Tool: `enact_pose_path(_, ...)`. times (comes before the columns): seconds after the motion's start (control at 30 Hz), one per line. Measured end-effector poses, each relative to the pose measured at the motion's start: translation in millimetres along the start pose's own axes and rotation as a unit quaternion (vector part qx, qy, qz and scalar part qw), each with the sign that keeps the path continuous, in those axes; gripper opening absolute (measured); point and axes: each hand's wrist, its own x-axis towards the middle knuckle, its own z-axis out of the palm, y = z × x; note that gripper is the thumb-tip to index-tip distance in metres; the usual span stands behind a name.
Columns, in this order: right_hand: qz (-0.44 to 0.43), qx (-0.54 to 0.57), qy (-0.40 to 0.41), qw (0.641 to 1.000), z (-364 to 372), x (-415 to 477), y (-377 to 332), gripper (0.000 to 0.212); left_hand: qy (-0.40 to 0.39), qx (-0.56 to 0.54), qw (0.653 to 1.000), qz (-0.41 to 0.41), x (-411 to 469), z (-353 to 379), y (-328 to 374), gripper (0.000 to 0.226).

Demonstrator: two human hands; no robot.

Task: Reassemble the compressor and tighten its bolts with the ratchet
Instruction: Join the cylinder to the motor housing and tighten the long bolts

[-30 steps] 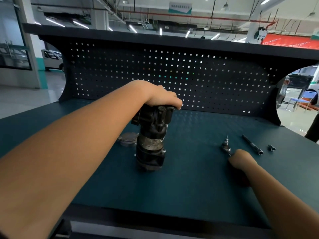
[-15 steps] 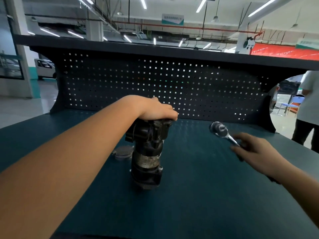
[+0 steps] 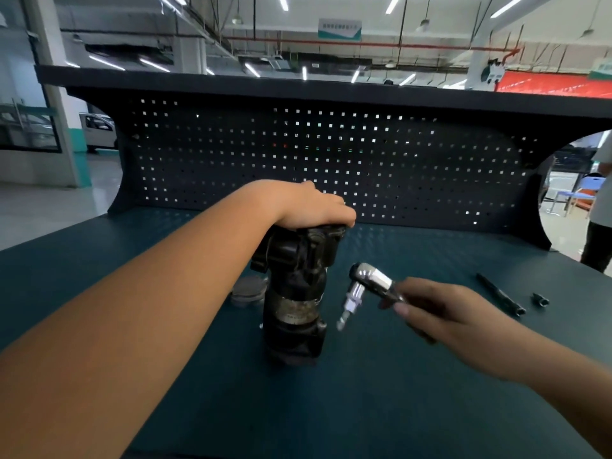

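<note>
The black compressor (image 3: 294, 293) stands upright in the middle of the teal bench top (image 3: 397, 392). My left hand (image 3: 308, 207) lies over its top and grips it from above. My right hand (image 3: 443, 313) holds the chrome ratchet (image 3: 371, 279) by its handle, in the air just right of the compressor. The ratchet's head points left, and a socket with a bit (image 3: 349, 303) hangs down from it, close to the compressor's side but apart from it.
A round metal disc (image 3: 248, 289) lies behind the compressor on its left. A black extension bar (image 3: 500, 294) and a small socket (image 3: 540, 299) lie at the right. A dark pegboard (image 3: 331, 160) walls the back. A person (image 3: 601, 207) stands at far right.
My right hand picked the ratchet up off the bench at the right and carried it left, close beside the compressor. My left hand stayed on the compressor's top.
</note>
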Motion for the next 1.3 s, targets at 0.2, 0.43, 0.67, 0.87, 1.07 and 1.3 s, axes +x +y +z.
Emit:
enact_pose_path(0.2, 0.033, 0.011, 0.002, 0.999, -1.1, 9.2, -5.7, 0.014, 0.005, -0.038, 0.999, -0.009, -4.1, -2.0, 3.7, 0.028)
enact_pose_path(0.43, -0.002, -0.046, -0.035, 0.998, -2.4, 25.5, -30.2, 0.034, 0.011, -0.073, 0.997, -0.036, -5.0, -0.6, 5.8, 0.03)
enact_pose_path(0.67, -0.027, -0.079, -0.044, 0.996, 2.8, 31.9, -34.0, 0.039, 0.009, -0.077, 0.996, -0.046, -9.2, -1.2, 9.2, 0.033)
enact_pose_path(0.87, -0.032, -0.096, -0.053, 0.994, 6.1, 34.0, -33.0, 0.018, 0.013, -0.085, 0.995, -0.059, -11.1, -1.5, 12.6, 0.043)
enact_pose_path(1.07, -0.035, -0.116, -0.06, 0.991, 6.8, 35.4, -35.8, 0.027, 0.011, -0.092, 0.994, -0.063, -11.2, -1.8, 11.2, 0.036)
enact_pose_path(1.3, -0.026, -0.102, -0.058, 0.993, 4.1, 36.2, -38.0, 0.026, 0.011, -0.108, 0.992, -0.069, -13.6, -1.3, 13.9, 0.039)
